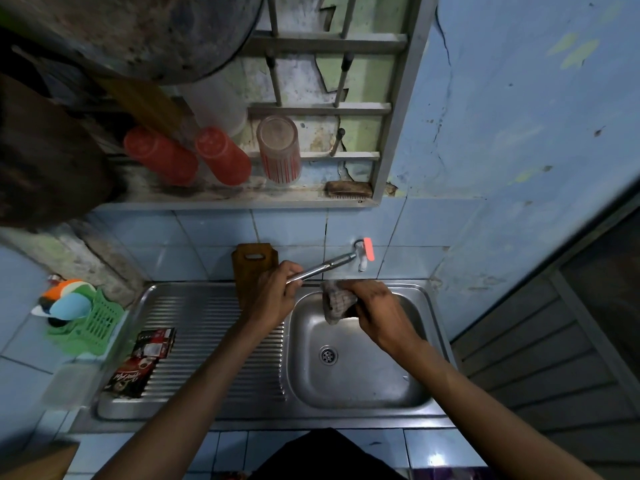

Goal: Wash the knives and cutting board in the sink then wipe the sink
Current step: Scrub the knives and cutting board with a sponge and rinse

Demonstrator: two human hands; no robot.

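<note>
head | left hand [273, 296] grip clasps tap spout [322, 270] | right hand [377, 311] grip bunches cloth [336, 303] over sink [429, 341]

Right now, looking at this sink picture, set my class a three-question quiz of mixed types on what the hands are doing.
1. True or false: the left hand grips the metal faucet spout.
2. Multiple choice: the right hand holds (A) a knife, (B) a checked cloth, (C) a red cup.
3. Fill in: the wooden cutting board stands upright against the tiled ____ behind the sink.

Key: 1 true; 2 B; 3 wall.
</note>
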